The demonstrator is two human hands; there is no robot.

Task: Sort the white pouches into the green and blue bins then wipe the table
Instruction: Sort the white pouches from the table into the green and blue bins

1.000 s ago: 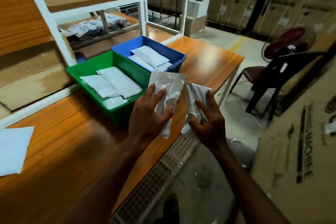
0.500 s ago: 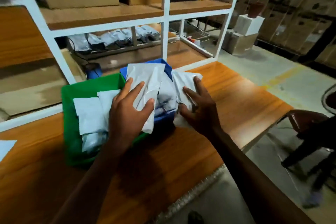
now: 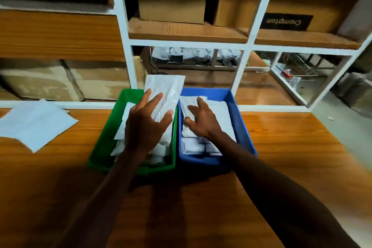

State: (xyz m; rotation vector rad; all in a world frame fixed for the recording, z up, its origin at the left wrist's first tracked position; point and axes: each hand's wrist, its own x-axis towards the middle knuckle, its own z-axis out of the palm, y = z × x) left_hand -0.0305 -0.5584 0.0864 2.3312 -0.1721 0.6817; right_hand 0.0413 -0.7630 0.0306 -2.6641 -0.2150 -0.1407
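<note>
Head view showed my left hand [image 3: 148, 125] pinching a white pouch [image 3: 163, 94], long axis running near-to-far, above the green bin [image 3: 104, 147], while my right hand [image 3: 201, 121] lay spread on pouches in the blue bin [image 3: 241, 127].

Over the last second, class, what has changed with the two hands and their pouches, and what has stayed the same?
Both hands carried their pouches from beyond the table edge to the bins. The right hand has laid its pouch in the blue bin, fingers now loose on the pile. The left hand still grips its pouch above the green bin. Bins and white sheet stayed put.
</note>
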